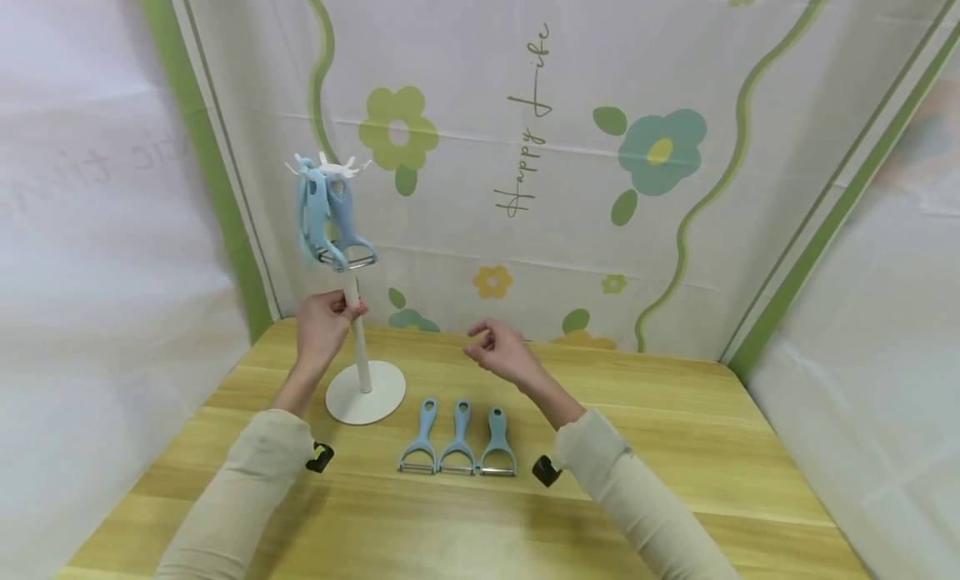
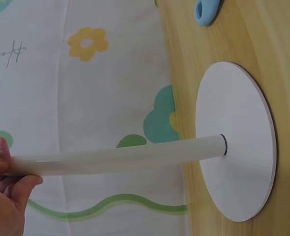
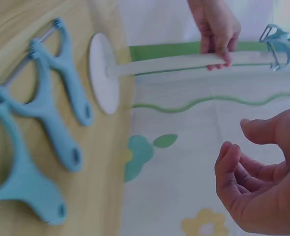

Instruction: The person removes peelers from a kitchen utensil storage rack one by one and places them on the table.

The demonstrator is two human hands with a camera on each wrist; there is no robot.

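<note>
My left hand grips the white pole of an upright stand, its thumb and fingers around the upper part. The pole rises from a round white base on the table. Light blue peelers hang by their handle holes from the hooks at the top, partly overlapping. Over the table, right of the stand, my right hand holds nothing, with fingers loosely curled and the thumb apart. Below it, three blue peelers lie in a row: a left one, a middle one and a right one.
The wooden table extends to both sides of the peelers. A printed curtain with flowers hangs behind its back edge, and pale cloth hangs at both sides. Each wrist bears a small black device.
</note>
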